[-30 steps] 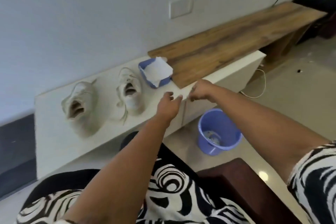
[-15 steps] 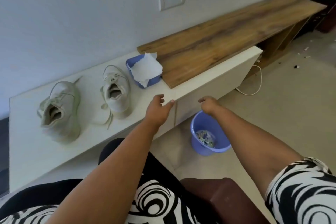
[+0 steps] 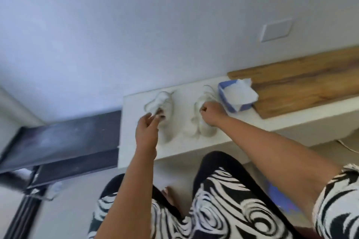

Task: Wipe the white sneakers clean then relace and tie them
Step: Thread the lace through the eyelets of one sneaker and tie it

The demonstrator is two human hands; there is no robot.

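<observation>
Though blur hides detail, right hand (image 3: 210, 114) seemingly grips one sneaker (image 3: 204, 118), left hand (image 3: 146, 132) loosely spread.

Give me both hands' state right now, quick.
Left hand: open, fingers reaching at the left sneaker's opening.
Right hand: curled on the right sneaker's collar, apparently gripping it.
</observation>
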